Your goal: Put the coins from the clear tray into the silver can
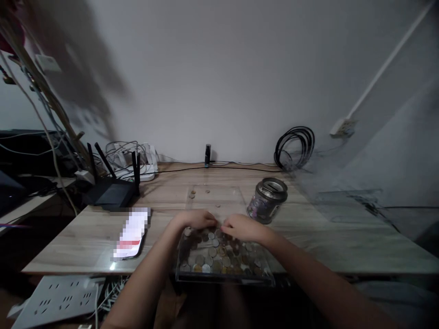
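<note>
A clear plastic box (180,269) lies at the front edge of the desk, its bottom strewn with many silver and brass-coloured coins (212,252). Over its back part my left hand (200,219) reaches in from the left, fingers bent together and tips down at the coins. My right hand (242,227) mirrors it from the right, thumb and fingers drawn together. The fingertips nearly meet; whatever lies between them is too small to make out. Behind the hands, a clear flat panel (229,194) carries a few coins. A metal coin bank tin (267,201) with a slotted top stands to the right.
On the left lie a phone (132,233) with a lit screen and a black router (111,189) with antennas. A small dark bottle (207,155) stands by the wall near a coiled black cable (295,146). Below the desk's left edge is a white power strip (63,297).
</note>
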The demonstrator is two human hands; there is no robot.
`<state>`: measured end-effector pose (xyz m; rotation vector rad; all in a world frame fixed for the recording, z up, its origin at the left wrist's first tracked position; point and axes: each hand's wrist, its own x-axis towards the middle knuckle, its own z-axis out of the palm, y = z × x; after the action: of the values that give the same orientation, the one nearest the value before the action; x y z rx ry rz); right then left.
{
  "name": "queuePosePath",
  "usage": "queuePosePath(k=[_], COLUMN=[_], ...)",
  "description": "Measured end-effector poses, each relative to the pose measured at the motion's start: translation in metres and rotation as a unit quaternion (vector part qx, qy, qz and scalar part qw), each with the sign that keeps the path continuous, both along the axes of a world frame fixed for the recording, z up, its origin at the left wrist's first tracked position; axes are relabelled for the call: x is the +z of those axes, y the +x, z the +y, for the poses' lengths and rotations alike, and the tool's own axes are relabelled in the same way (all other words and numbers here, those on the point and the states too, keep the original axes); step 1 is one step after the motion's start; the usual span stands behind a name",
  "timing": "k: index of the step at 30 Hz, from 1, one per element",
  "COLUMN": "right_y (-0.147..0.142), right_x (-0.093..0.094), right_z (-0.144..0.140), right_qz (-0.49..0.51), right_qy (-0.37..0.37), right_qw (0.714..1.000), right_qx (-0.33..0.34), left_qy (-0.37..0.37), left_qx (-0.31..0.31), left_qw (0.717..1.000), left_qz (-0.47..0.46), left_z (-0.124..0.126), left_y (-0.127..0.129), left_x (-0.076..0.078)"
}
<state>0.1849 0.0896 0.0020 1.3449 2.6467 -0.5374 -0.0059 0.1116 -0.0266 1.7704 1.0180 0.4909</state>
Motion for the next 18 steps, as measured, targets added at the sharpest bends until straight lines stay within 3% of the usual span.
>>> queuePosePath(k=[2,5,7,10,18], right_y=[0.013,0.021,0.019,0.013,0.008], right_x=[0.002,-0.002,-0.008,-0.016,-0.015], right_z=[-0.003,-0.004,-0.009,-0.022,-0.034], right_qz=[0.05,0.1,0.107,0.098,0.059], right_qy=[-0.022,0.041,0.054,0.019,0.007], right_qw=[0.998,0.994,0.993,0.995,0.998], right_qx=[-0.016,-0.034,-0.007,0.012,-0.034], left_qy=[0.032,0.104,0.125,0.111,0.129], left_qx=[0.007,0.122,0.15,0.109,0.04], left_qw=[0.999,0.986,0.978,0.979,0.963], left_qz=[0.031,0.037,0.072,0.128,0.232], left_z=[-0.011,-0.021,-0.027,-0.038,-0.07], left_y=[0.004,0.016,0.022,0.024,0.02], left_x=[0.005,0.007,0.006,0.004,0.008])
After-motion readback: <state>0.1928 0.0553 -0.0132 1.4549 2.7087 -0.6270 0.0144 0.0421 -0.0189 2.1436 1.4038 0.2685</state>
